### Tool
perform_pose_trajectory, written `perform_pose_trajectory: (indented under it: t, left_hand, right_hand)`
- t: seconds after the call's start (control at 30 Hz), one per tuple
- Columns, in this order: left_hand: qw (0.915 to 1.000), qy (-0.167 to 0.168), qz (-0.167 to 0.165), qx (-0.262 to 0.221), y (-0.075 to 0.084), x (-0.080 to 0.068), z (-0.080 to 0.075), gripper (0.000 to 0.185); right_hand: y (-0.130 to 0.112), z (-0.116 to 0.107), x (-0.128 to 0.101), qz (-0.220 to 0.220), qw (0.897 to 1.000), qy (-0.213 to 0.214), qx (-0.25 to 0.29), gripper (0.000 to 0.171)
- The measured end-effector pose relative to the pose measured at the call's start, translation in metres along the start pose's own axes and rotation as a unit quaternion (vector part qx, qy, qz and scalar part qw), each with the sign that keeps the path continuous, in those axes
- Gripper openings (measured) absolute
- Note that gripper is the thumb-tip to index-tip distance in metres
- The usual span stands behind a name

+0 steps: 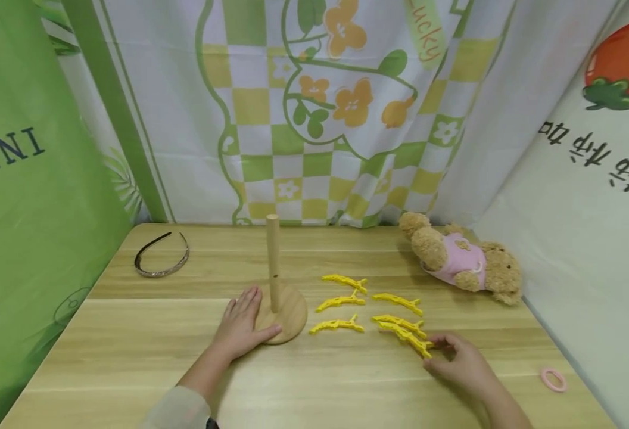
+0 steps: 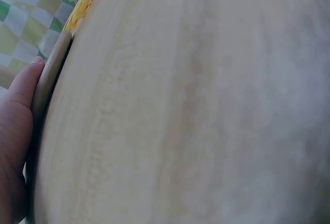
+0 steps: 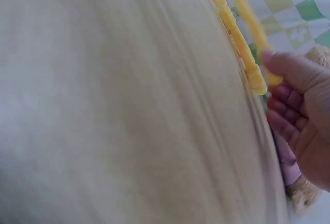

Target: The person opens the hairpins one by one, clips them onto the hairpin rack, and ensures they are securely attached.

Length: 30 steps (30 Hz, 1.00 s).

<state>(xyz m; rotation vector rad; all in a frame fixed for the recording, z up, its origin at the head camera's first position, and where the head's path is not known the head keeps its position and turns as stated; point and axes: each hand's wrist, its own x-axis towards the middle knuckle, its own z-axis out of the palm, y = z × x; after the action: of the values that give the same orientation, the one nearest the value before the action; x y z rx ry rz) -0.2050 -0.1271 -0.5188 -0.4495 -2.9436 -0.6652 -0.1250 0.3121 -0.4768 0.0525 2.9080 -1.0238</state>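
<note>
My left hand (image 1: 242,328) lies with its fingers spread on the round wooden base (image 1: 291,316) of a stand, thumb across its front part. From that base rises an upright wooden post (image 1: 273,256). With thumb and fingertips, my right hand (image 1: 464,366) pinches the end of a yellow hair clip (image 1: 407,339); the right wrist view shows this clip (image 3: 252,25) raised off the tabletop. Close behind it lies another yellow clip (image 1: 400,325), with one more clip (image 1: 397,302) farther back. Left of these, three clips (image 1: 338,325) lie in a column beside the base.
A headband (image 1: 161,273) lies at the back left of the wooden table (image 1: 105,363). At the back right a teddy bear (image 1: 461,262) in pink lies on its side. A pink ring-shaped band (image 1: 553,379) is near the right edge. Printed cloth (image 1: 314,196) hangs behind the table.
</note>
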Motion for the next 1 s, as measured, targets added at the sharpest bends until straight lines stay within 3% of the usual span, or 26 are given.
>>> perform_pose_trajectory:
  t: [0.17,0.33,0.5,0.7,0.87,1.0]
  left_hand:
    - [1.0000,-0.002,-0.003,0.003,0.000,0.002,-0.001,0.099]
    - [1.0000,-0.003,-0.004,0.003,-0.001,0.003,-0.001,0.099]
    - [1.0000,-0.003,-0.005,-0.002,0.000,0.004,-0.001,0.099]
    - [0.9999,-0.007,-0.006,-0.011,0.001,0.003,-0.002,0.099]
    - [0.9998,-0.007,-0.009,-0.013,0.001,0.002,-0.002,0.098]
    - [0.9999,-0.005,-0.007,-0.011,0.000,0.001,-0.002,0.099]
  right_hand:
    - [-0.015,-0.005,0.008,-0.021,0.997,-0.013,0.068,0.050]
    - [-0.043,-0.005,0.023,-0.071,0.986,-0.023,0.146,0.050]
    - [-0.077,0.005,0.043,-0.121,0.976,-0.029,0.176,0.050]
    - [-0.114,0.024,0.061,-0.185,0.971,-0.033,0.146,0.042]
    - [-0.134,0.041,0.072,-0.204,0.975,-0.019,0.084,0.040]
    - [-0.146,0.053,0.078,-0.222,0.973,-0.007,0.068,0.039]
